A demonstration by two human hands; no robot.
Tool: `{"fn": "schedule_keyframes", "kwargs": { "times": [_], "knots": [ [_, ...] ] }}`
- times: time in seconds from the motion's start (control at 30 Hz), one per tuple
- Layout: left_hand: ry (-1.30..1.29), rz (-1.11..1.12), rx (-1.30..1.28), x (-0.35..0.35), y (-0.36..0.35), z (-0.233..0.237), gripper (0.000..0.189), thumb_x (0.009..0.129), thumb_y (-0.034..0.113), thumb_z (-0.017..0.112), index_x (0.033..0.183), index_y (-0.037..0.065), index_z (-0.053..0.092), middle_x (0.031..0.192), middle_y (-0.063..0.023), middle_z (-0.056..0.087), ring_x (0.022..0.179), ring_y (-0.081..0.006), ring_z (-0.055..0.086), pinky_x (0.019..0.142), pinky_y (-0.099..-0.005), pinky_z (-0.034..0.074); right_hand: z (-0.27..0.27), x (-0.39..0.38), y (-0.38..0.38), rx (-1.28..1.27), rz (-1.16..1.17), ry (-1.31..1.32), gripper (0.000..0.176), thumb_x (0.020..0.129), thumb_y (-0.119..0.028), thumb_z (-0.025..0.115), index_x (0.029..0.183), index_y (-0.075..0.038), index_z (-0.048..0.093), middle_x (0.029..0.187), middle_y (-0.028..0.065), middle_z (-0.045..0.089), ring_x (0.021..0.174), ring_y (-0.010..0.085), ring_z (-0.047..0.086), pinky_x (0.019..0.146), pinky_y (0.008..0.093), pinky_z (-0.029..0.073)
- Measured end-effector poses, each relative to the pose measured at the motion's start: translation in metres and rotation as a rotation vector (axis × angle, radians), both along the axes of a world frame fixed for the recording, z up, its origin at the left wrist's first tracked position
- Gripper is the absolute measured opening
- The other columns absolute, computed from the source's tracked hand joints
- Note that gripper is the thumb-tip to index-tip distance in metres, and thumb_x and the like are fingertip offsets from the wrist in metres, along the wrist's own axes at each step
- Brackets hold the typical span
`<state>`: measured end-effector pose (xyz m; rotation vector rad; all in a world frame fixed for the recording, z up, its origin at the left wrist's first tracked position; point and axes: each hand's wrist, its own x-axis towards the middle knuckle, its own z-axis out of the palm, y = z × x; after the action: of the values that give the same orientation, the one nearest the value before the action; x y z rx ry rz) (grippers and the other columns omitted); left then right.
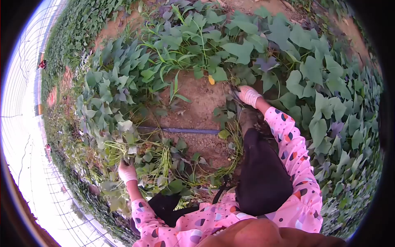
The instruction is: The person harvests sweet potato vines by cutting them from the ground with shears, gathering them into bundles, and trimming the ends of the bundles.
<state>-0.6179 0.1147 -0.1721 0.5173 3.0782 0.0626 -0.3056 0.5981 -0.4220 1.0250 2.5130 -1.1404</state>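
My left hand point(127, 171), in a pale glove, is closed around a bunch of cut green vine stems point(119, 150) at the lower left. More loose stems point(164, 162) lie just to its right. My right hand point(248, 95), also gloved, reaches to the ground at the edge of the leafy plants point(310, 74). Its fingers are closed on a small dark tool, whose shape is partly hidden among leaves. A single yellow leaf point(211, 80) lies up and left of that hand.
A dark irrigation tube point(189, 131) crosses the brown soil point(199, 99) between my hands. Dense vines surround the patch. My dark-clad knee point(263, 177) is below my right hand. Netting point(24, 82) stands at the far left.
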Motion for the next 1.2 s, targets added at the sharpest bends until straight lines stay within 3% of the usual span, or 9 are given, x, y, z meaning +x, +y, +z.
{"fn": "schedule_keyframes", "kwargs": {
  "times": [0.17, 0.23, 0.47, 0.63, 0.87, 0.97, 1.1, 1.13, 1.2],
  "knots": [
    [-0.305, 0.099, -0.207, 0.043, -0.073, -0.190, 0.069, 0.076, 0.042, 0.068, 0.132, 0.007, 0.048, 0.114, -0.0239, 0.060, 0.110, -0.0386, 0.056, 0.091, -0.0427, 0.045, -0.134, 0.058, 0.082, 0.931, 0.355, -0.315, 0.037, 0.083, -0.013, 0.052, 0.120, -0.011, 0.057, 0.091, 0.0146, 0.065, 0.079, 0.0300, 0.065, 0.063, 0.0448, 0.054],
    [-0.376, 0.235, -0.340, 0.054, -0.073, -0.226, 0.075, 0.081, 0.047, 0.059, 0.140, 0.005, 0.036, 0.124, -0.0243, 0.055, 0.113, -0.0404, 0.054, 0.100, -0.0448, 0.039, -0.059, 0.096, 0.082, 2.072, 0.835, -0.500, 0.027, 0.087, -0.015, 0.047, 0.111, -0.016, 0.059, 0.066, 0.0049, 0.055, 0.050, 0.0144, 0.048, 0.048, 0.0313, 0.046],
    [-0.745, 0.037, -0.905, 0.022, 0.042, -0.095, 0.073, 0.078, 0.059, 0.057, 0.127, 0.005, 0.055, 0.125, -0.0196, 0.058, 0.116, -0.0318, 0.057, 0.098, -0.0396, 0.043, -0.012, 0.078, 0.085, 0.872, 0.503, -0.171, 0.028, 0.088, -0.025, 0.045, 0.101, -0.011, 0.065, 0.076, 0.0104, 0.061, 0.068, 0.0232, 0.057, 0.063, 0.0356, 0.047],
    [-0.432, -0.408, -0.157, 0.035, 0.194, -0.046, 0.026, 0.086, 0.032, 0.058, 0.100, 0.013, 0.068, 0.089, -0.0140, 0.069, 0.086, -0.0330, 0.065, 0.079, -0.0425, 0.051, 0.029, 0.015, 0.087, 0.320, 0.362, -0.307, 0.045, 0.089, -0.038, 0.043, 0.104, -0.004, 0.067, 0.089, 0.0181, 0.069, 0.087, 0.0333, 0.066, 0.078, 0.0426, 0.050],
    [-0.380, -1.419, 0.186, 0.093, 0.443, -0.143, 0.021, 0.080, 0.015, 0.059, 0.099, 0.012, 0.066, 0.103, -0.0082, 0.064, 0.100, -0.0289, 0.060, 0.087, -0.0418, 0.047, -0.046, -0.027, 0.113, 0.331, 0.469, -0.678, 0.059, 0.087, -0.050, 0.039, 0.110, -0.003, 0.067, 0.115, 0.0211, 0.063, 0.110, 0.0335, 0.060, 0.095, 0.0420, 0.044],
    [-0.124, -1.706, -0.052, 0.110, 0.511, -0.192, 0.028, 0.080, 0.017, 0.057, 0.106, 0.013, 0.066, 0.115, -0.0087, 0.061, 0.110, -0.0277, 0.057, 0.093, -0.0403, 0.045, 0.051, -0.057, 0.095, 0.225, 0.460, -0.762, 0.049, 0.086, -0.039, 0.041, 0.118, -0.007, 0.061, 0.127, 0.0142, 0.058, 0.116, 0.0322, 0.053, 0.106, 0.0397, 0.033],
    [-0.599, -0.958, 0.374, 0.105, 0.568, -0.421, 0.039, 0.097, 0.031, 0.032, 0.122, 0.014, 0.056, 0.133, -0.0094, 0.053, 0.117, -0.0339, 0.050, 0.106, -0.0359, 0.033, 0.039, -0.046, 0.090, 0.288, 0.390, -0.708, 0.047, 0.086, -0.039, 0.043, 0.110, -0.006, 0.067, 0.122, 0.0162, 0.061, 0.113, 0.0319, 0.058, 0.099, 0.0413, 0.041],
    [-0.279, -1.406, -0.075, 0.092, 0.557, -0.348, 0.036, 0.095, 0.028, 0.038, 0.122, 0.014, 0.057, 0.127, -0.0116, 0.057, 0.115, -0.0327, 0.052, 0.103, -0.0369, 0.036, 0.037, -0.044, 0.090, 0.260, 0.340, -0.714, 0.047, 0.085, -0.039, 0.044, 0.106, -0.006, 0.069, 0.118, 0.0174, 0.063, 0.109, 0.0325, 0.061, 0.095, 0.0425, 0.045],
    [-0.161, -1.506, -0.322, 0.089, 0.545, -0.276, 0.034, 0.093, 0.026, 0.042, 0.117, 0.012, 0.061, 0.117, -0.0150, 0.060, 0.110, -0.0334, 0.054, 0.097, -0.0418, 0.041, 0.037, -0.046, 0.093, 0.242, 0.365, -0.719, 0.049, 0.085, -0.044, 0.044, 0.104, -0.006, 0.070, 0.116, 0.0176, 0.064, 0.107, 0.0341, 0.061, 0.092, 0.0466, 0.046]
  ]
}}
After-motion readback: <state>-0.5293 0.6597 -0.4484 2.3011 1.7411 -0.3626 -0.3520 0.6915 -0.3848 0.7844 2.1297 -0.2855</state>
